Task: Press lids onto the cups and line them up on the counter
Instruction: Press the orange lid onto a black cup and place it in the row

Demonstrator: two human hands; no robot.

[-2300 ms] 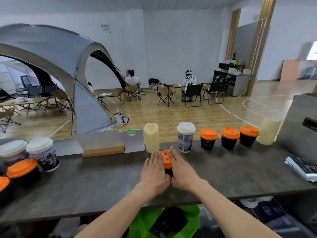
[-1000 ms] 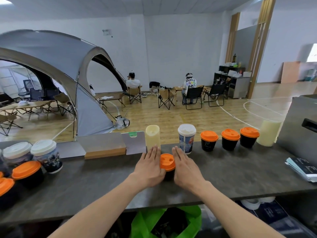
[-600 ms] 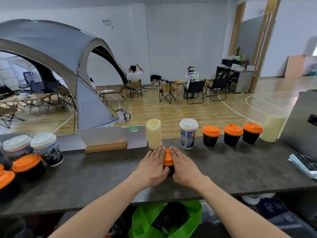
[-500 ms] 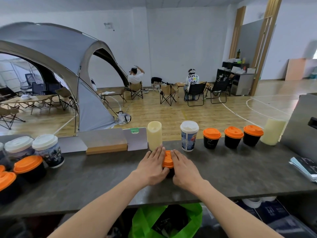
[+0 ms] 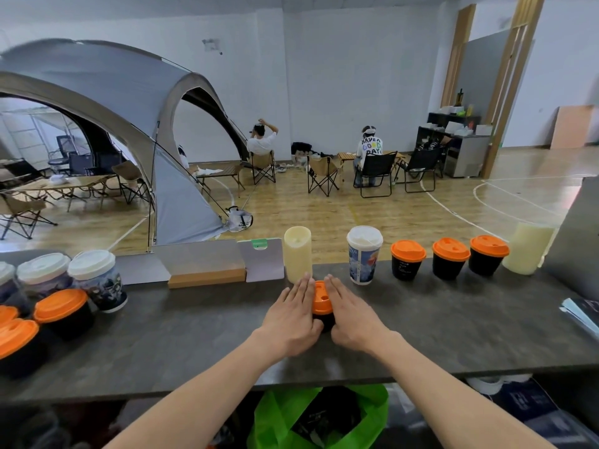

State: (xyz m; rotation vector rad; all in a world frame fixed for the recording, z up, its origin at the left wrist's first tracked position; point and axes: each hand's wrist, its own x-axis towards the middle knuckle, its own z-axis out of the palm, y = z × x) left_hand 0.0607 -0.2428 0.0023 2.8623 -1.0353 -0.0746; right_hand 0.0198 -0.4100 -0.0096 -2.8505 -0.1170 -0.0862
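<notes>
A small black cup with an orange lid (image 5: 321, 299) stands at the middle of the dark counter (image 5: 194, 338). My left hand (image 5: 291, 315) and my right hand (image 5: 350, 314) lie flat against its two sides, fingers straight and pointing away from me, clasping it between the palms. Along the far edge to the right stand a tall printed cup with a white lid (image 5: 363, 254) and three black cups with orange lids (image 5: 407, 259) (image 5: 450, 262) (image 5: 488, 254) in a row.
At the left stand several more lidded cups, white-lidded printed ones (image 5: 95, 278) and orange-lidded black ones (image 5: 61, 311). A cream candle (image 5: 297, 254) stands just beyond my fingers, another (image 5: 528, 247) at the far right. A wooden card holder (image 5: 207, 277), booklets (image 5: 583, 314), green bag (image 5: 321, 416) below.
My palms closed in on the sides of the orange-lidded cup, which a second ago showed its whole lid between parted hands. The cup stays at the counter's middle.
</notes>
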